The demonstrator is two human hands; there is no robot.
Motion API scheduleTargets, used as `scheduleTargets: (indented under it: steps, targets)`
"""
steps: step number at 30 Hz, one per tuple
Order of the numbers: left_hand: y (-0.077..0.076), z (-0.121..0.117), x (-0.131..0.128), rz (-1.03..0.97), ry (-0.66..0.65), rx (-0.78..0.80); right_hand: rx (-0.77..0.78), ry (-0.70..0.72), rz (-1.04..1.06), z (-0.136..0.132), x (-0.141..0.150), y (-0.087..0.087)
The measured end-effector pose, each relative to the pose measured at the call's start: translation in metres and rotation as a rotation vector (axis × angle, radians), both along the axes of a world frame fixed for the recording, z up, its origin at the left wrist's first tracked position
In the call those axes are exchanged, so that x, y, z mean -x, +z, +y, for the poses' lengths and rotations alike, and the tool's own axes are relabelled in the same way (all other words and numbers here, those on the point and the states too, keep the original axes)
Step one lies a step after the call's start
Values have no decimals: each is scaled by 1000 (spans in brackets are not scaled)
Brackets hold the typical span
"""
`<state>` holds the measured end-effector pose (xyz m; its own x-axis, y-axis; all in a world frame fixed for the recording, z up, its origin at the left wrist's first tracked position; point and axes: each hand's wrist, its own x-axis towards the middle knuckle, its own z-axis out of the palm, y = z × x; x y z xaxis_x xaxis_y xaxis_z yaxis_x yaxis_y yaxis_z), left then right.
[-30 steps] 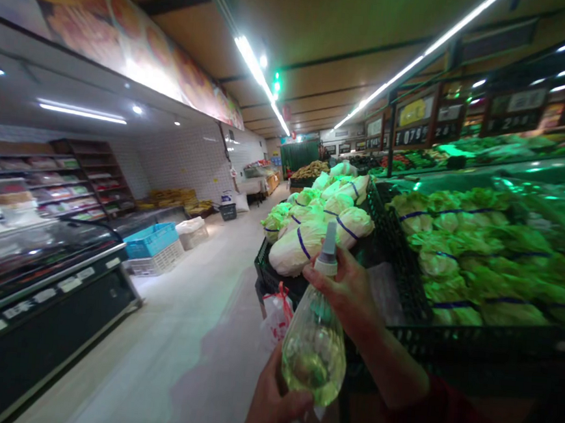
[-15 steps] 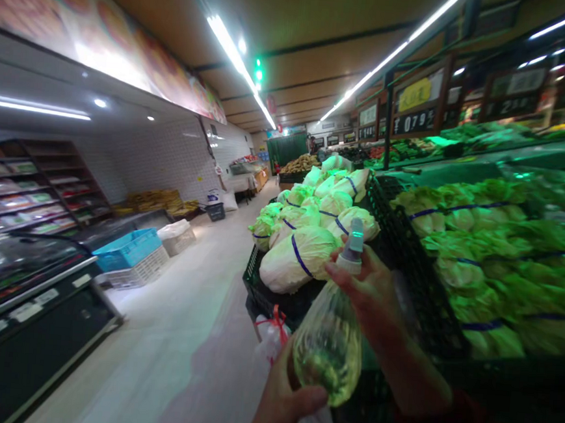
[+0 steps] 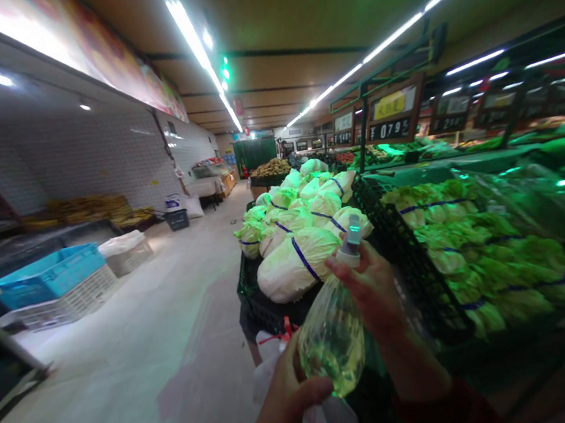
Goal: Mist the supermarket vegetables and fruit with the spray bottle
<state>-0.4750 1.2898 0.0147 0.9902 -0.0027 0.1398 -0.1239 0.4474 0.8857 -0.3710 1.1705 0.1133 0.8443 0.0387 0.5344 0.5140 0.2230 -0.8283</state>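
A clear, ribbed bottle (image 3: pixel 332 333) with a white collar and a translucent nozzle cap is held tilted in front of me. My left hand (image 3: pixel 293 388) is wrapped round its lower part, thumb across the near side. At the neck, the fingers of my right hand (image 3: pixel 372 280) close on the collar below the cap. Just beyond the bottle lies a large Chinese cabbage (image 3: pixel 295 264) with a purple band. More banded cabbages (image 3: pixel 286 221) are heaped behind it in a black crate. Below the bottle hangs a white plastic bag (image 3: pixel 267 367) with a red tie.
Right of my hands, a black crate wall (image 3: pixel 418 281) borders more banded leafy vegetables (image 3: pixel 460 251). A price sign (image 3: pixel 392 112) hangs above. Across the aisle floor (image 3: pixel 181 308) stand a blue crate (image 3: pixel 52 278) and a dark basket (image 3: pixel 177 219).
My view has turned a little to the right and shifted forward, so the left-side counter and crates slide toward the left edge. Both hands keep their hold on the bottle.
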Motion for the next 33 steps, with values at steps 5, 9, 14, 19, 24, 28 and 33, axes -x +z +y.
scheduleTargets:
  steps: [5, 9, 14, 19, 24, 28, 33]
  targets:
    - [0, 60, 21, -8, 39, 19, 32, -59, -16, 66, 14, 3]
    - [-7, 108, 34, 30, 78, -24, -10, 17, -22, 118, 30, 8]
    - [-23, 158, 49, 20, 115, -174, 25, 83, -61, 169, 46, 1]
    - [-38, 195, 62, 17, 138, -185, 110, 61, -70, 203, 66, 1]
    - [-45, 221, 69, -7, 86, -175, 124, 61, -64, 228, 81, 4]
    - [-47, 236, 74, 15, 87, -179, 116, 53, -64, 239, 86, -1]
    - [-45, 244, 77, 17, 48, -130, 85, -26, -25, 243, 89, -10]
